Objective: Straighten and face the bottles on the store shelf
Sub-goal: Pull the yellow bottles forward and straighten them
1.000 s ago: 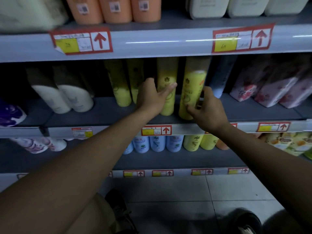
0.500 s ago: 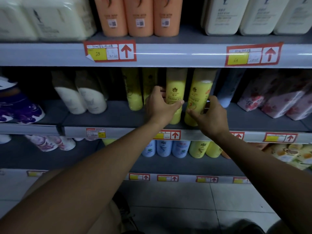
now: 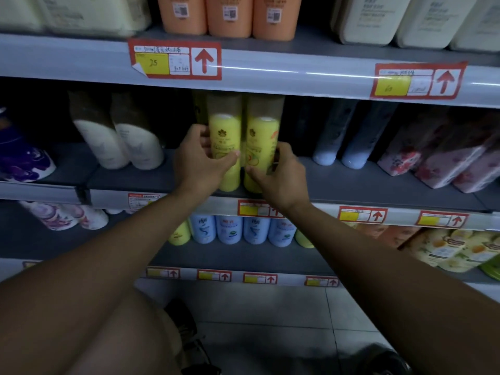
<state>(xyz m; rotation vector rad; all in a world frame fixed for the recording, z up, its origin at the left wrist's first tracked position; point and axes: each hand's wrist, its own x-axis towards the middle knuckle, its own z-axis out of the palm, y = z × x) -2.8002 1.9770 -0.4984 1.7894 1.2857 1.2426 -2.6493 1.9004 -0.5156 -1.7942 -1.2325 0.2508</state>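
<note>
Two tall yellow bottles stand side by side at the front of the middle shelf (image 3: 378, 185), labels facing me. My left hand (image 3: 201, 161) wraps around the left yellow bottle (image 3: 225, 136), thumb across its front. My right hand (image 3: 281, 177) grips the right yellow bottle (image 3: 263, 142) low down, fingers behind it. The two bottles nearly touch. More yellow bottles stand behind them, mostly hidden in shadow.
White bottles (image 3: 119, 142) stand to the left, pale blue-capped dark bottles (image 3: 341, 147) and floral packs (image 3: 433, 163) to the right. Orange bottles (image 3: 230, 14) fill the shelf above. Blue and yellow bottles (image 3: 240, 228) sit on the shelf below. Red price tags line the shelf edges.
Both yellow bottles have come forward and closer together, and the tilted right one now stands nearly upright. My left hand closed around its bottle. The camera moved closer.
</note>
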